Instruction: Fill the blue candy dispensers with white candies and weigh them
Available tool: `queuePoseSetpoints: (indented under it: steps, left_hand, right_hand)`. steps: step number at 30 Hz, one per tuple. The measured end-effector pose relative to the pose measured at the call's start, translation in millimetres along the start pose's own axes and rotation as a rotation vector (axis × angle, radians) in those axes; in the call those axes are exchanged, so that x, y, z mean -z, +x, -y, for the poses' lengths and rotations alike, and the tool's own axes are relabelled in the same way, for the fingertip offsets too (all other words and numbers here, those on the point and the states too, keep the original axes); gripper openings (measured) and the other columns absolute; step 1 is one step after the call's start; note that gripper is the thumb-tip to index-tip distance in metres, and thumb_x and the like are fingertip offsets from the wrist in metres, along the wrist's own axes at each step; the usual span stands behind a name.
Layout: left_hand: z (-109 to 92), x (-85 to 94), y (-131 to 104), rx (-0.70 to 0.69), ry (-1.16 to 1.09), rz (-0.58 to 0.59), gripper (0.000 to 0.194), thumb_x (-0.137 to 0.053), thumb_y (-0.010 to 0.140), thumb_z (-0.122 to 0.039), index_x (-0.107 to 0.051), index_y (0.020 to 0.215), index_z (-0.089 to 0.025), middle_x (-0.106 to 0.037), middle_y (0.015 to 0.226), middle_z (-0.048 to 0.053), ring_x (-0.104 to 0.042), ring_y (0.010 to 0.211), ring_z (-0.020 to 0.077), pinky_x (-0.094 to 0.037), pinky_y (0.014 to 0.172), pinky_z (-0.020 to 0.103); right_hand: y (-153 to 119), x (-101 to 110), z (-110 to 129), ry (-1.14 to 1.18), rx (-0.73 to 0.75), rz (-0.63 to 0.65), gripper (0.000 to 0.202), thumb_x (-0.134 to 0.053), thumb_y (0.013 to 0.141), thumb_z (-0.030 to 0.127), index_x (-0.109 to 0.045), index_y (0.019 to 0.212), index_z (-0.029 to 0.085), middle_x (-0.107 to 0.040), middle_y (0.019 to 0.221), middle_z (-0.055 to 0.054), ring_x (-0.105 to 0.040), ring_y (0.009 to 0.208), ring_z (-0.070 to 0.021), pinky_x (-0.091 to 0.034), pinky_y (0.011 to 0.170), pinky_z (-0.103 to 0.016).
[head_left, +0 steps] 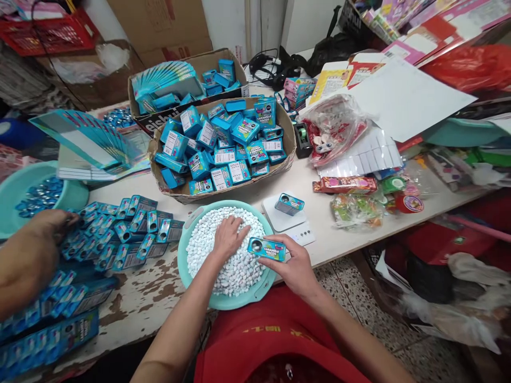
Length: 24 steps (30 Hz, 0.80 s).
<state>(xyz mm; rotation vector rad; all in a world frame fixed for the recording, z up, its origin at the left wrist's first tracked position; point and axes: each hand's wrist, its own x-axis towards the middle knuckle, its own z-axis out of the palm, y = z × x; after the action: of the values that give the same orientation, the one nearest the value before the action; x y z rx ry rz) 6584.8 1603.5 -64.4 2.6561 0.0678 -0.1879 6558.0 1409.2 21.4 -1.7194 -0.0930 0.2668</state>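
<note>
My left hand (pixel 230 238) rests on the white candies (pixel 211 229) in a round turquoise basin (pixel 184 266), its fingers spread on the pile. Between the thumb and fingers of my right hand (pixel 293 266) is a small blue candy box (pixel 268 249), held over the basin's right side with a round dark hole in its near face. Behind it, another blue box (pixel 289 204) stands on a white scale (pixel 275 210). A carton (pixel 187 198) full of blue boxes lies just beyond the basin.
Another person's hand (pixel 51 234) reaches in at left, by rows of open blue boxes (pixel 120 234). A second turquoise basin (pixel 80 197) holds blue wrapped pieces. Wrapped sweets (pixel 355 213) and a tape dispenser (pixel 302 141) are to the right.
</note>
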Motion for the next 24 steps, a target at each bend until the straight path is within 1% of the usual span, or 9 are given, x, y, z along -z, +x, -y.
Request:
queuePoseSetpoints:
  steps: [3, 5, 7, 9, 12, 14, 17, 20, 24]
  left_hand:
    - [-1.2, 0.3, -9.2, 0.074, 0.003, -0.057, 0.024, -0.046, 0.085, -0.041, -0.061, 0.084, -0.022, -0.060, 0.087, 0.006, -0.055, 0.087, 0.0217, -0.042, 0.074, 0.032]
    - [1.9, 0.6, -12.4, 0.150, -0.145, -0.155, 0.021, -0.050, 0.082, -0.038, -0.059, 0.074, -0.021, -0.059, 0.078, 0.004, -0.056, 0.080, 0.0193, -0.041, 0.069, 0.028]
    - [4.7, 3.8, -14.5, 0.287, -0.425, -0.243, 0.021, -0.055, 0.077, -0.038, -0.056, 0.067, -0.020, -0.054, 0.065, 0.000, -0.054, 0.067, 0.0155, -0.040, 0.062, 0.025]
    - [4.2, 12.8, -17.4, 0.477, -0.821, -0.294, 0.024, -0.058, 0.073, -0.041, -0.052, 0.065, -0.019, -0.049, 0.058, -0.003, -0.046, 0.050, 0.0111, -0.035, 0.050, 0.023]
    - [-5.1, 38.0, -25.1, 0.663, -1.440, -0.293, 0.025, -0.061, 0.068, -0.040, -0.046, 0.069, -0.019, -0.047, 0.057, -0.005, -0.038, 0.040, 0.0072, -0.025, 0.037, 0.020]
    - [-15.7, 57.8, -31.8, 0.633, -1.723, -0.262, 0.023, -0.062, 0.065, -0.034, -0.045, 0.069, -0.019, -0.046, 0.057, -0.004, -0.038, 0.041, 0.0064, -0.023, 0.036, 0.018]
    - [-32.7, 78.8, -40.7, 0.447, -1.890, -0.311, 0.019, -0.061, 0.065, -0.031, -0.047, 0.067, -0.018, -0.048, 0.059, -0.002, -0.046, 0.048, 0.0083, -0.032, 0.040, 0.018]
    - [-43.5, 83.7, -45.1, 0.296, -1.827, -0.442, 0.016, -0.060, 0.069, -0.029, -0.050, 0.066, -0.017, -0.052, 0.063, 0.000, -0.054, 0.058, 0.0120, -0.042, 0.049, 0.022]
    - [-46.4, 79.6, -44.4, 0.239, -1.701, -0.564, 0.019, -0.063, 0.072, -0.028, -0.050, 0.065, -0.017, -0.052, 0.061, -0.002, -0.054, 0.057, 0.0107, -0.043, 0.051, 0.022]
  right_hand:
    - [-3.4, 1.8, -2.1, -0.026, -0.056, 0.002, 0.037, -0.079, 0.062, 0.037, -0.064, 0.092, 0.021, -0.067, 0.087, -0.003, -0.064, 0.079, -0.0197, -0.053, 0.071, -0.031]
    - [-5.2, 1.2, -4.4, -0.051, -0.095, 0.009, 0.037, -0.078, 0.064, 0.038, -0.063, 0.093, 0.020, -0.067, 0.084, -0.002, -0.064, 0.075, -0.0191, -0.053, 0.068, -0.031]
    - [-5.7, -1.1, -6.7, -0.103, -0.099, 0.006, 0.037, -0.077, 0.065, 0.038, -0.063, 0.093, 0.019, -0.067, 0.087, -0.003, -0.064, 0.077, -0.0194, -0.052, 0.069, -0.031]
    - [-4.6, -5.0, -7.7, -0.167, -0.072, 0.006, 0.035, -0.076, 0.066, 0.037, -0.062, 0.094, 0.020, -0.067, 0.091, -0.004, -0.064, 0.081, -0.0203, -0.052, 0.072, -0.032]
    - [-0.3, -13.8, -4.2, -0.270, 0.016, 0.033, 0.031, -0.075, 0.069, 0.034, -0.062, 0.093, 0.020, -0.066, 0.092, -0.004, -0.063, 0.085, -0.0208, -0.051, 0.074, -0.032]
    - [3.6, -21.8, 0.8, -0.340, 0.099, 0.071, 0.029, -0.074, 0.069, 0.030, -0.061, 0.093, 0.021, -0.066, 0.092, -0.004, -0.063, 0.087, -0.0212, -0.050, 0.074, -0.032]
    - [9.0, -36.4, 9.3, -0.435, 0.189, 0.147, 0.030, -0.076, 0.068, 0.026, -0.060, 0.093, 0.020, -0.066, 0.090, -0.005, -0.062, 0.087, -0.0226, -0.049, 0.074, -0.034]
    - [12.5, -50.1, 15.4, -0.492, 0.236, 0.197, 0.031, -0.076, 0.067, 0.025, -0.060, 0.093, 0.020, -0.066, 0.089, -0.005, -0.062, 0.087, -0.0235, -0.049, 0.074, -0.035]
    - [14.6, -58.9, 17.1, -0.505, 0.258, 0.189, 0.032, -0.076, 0.067, 0.026, -0.059, 0.093, 0.019, -0.065, 0.090, -0.006, -0.061, 0.088, -0.0240, -0.049, 0.075, -0.036]
